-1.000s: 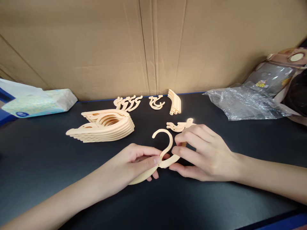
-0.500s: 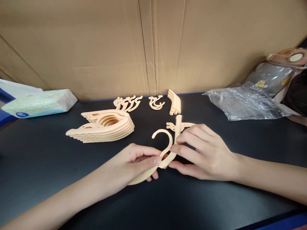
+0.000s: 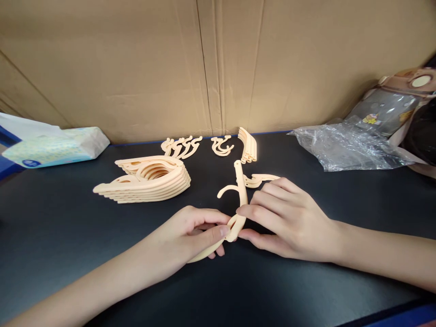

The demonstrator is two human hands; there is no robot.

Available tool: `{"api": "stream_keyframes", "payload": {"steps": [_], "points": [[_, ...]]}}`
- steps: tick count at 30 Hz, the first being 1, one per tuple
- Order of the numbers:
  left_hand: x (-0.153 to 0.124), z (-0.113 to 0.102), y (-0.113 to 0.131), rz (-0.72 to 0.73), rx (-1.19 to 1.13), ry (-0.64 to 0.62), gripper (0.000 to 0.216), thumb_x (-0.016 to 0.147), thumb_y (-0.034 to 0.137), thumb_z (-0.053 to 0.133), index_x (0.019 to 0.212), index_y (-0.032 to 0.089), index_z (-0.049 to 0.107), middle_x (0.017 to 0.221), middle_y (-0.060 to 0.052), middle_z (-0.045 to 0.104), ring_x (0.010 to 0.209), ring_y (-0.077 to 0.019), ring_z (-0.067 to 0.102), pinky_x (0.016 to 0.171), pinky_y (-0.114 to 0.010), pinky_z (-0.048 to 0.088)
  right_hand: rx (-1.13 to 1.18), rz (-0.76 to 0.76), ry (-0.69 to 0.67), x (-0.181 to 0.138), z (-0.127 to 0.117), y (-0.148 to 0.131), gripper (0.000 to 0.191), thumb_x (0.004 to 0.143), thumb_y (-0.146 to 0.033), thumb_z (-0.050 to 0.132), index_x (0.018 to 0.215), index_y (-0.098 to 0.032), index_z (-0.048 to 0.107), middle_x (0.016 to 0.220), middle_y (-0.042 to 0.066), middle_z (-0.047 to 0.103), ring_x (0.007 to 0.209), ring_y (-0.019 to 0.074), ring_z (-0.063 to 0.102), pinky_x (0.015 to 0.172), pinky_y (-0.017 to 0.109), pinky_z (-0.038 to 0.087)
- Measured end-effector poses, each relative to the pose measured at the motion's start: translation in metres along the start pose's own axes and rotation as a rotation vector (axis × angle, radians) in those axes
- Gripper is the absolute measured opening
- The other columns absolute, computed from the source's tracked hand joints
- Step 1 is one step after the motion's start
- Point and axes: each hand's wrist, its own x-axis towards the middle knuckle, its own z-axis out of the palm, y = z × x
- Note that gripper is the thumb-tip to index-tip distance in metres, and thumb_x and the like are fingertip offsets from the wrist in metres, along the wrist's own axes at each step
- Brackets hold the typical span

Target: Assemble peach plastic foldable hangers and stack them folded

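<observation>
Between my hands is a cream plastic folding hanger (image 3: 241, 195) with a curved hook and two arms. My left hand (image 3: 200, 234) pinches it near the joint, thumb on top, and one arm runs down under that hand. My right hand (image 3: 289, 218) grips the other arm low down, thumb below and fingers above. That arm stands up and covers part of the hook, whose tip shows on the left. Just behind my right hand lie more cream hanger pieces (image 3: 255, 180), partly hidden by it.
A stack of folded cream hangers (image 3: 150, 181) sits at left. Farther back are loose hooks (image 3: 182, 146), more hooks (image 3: 222, 145) and a pile of arm pieces (image 3: 248, 145). A tissue pack (image 3: 64, 145) is far left; a clear plastic bag (image 3: 347, 143) and a bottle (image 3: 388, 104) are right.
The arm in my right hand has swung left across the hook and now covers part of it. My left hand has barely moved.
</observation>
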Motion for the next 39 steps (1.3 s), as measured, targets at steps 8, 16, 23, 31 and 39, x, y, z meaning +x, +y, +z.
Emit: {"api": "stream_keyframes", "payload": {"steps": [8,16,23,31,39], "points": [[-0.001,0.004,-0.001,0.253,0.340,0.059,0.011,0.090,0.027,0.060,0.093,0.021,0.069,0.079,0.003,0.062,0.062,-0.0083,0.053,0.052,-0.015,0.041,0.105,0.041,-0.045,-0.002,-0.001,0.000,0.028,0.094,-0.038,0.056,0.100,-0.013,0.067,0.081,0.005,0.064,0.075,0.0191,0.056,0.081,0.035,0.043],[-0.008,0.003,-0.013,0.748,1.027,0.191,0.020,0.096,0.023,0.056,0.115,0.017,0.058,0.083,0.000,0.060,0.069,-0.0134,0.054,0.058,-0.026,0.039,0.138,0.194,-0.165,-0.001,-0.006,0.005,0.031,0.098,-0.037,0.048,0.083,-0.016,0.064,0.078,0.004,0.060,0.076,0.0180,0.055,0.072,0.031,0.038],[-0.004,0.000,-0.013,0.813,1.091,0.227,0.019,0.096,0.019,0.055,0.114,0.016,0.059,0.092,-0.002,0.063,0.076,-0.0152,0.056,0.063,-0.027,0.043,0.085,0.242,-0.277,-0.002,-0.012,0.014,0.012,0.086,-0.015,0.049,0.081,-0.017,0.059,0.079,0.002,0.055,0.072,0.0162,0.047,0.069,0.031,0.037],[0.002,-0.004,-0.016,0.823,1.127,0.341,0.018,0.097,0.015,0.052,0.111,0.016,0.063,0.094,-0.003,0.064,0.080,-0.0158,0.056,0.069,-0.028,0.044,-0.009,0.196,-0.335,-0.001,-0.022,0.025,0.030,0.082,-0.010,0.051,0.111,-0.013,0.055,0.083,0.003,0.061,0.072,0.0183,0.052,0.071,0.032,0.039],[0.004,-0.004,-0.017,0.816,1.119,0.363,0.017,0.097,0.015,0.054,0.110,0.017,0.064,0.097,-0.004,0.066,0.085,-0.0158,0.058,0.073,-0.027,0.046,-0.079,0.227,-0.430,-0.005,-0.026,0.035,0.010,0.083,-0.013,0.053,0.086,-0.017,0.061,0.077,0.002,0.060,0.071,0.0189,0.052,0.070,0.032,0.037]]}}
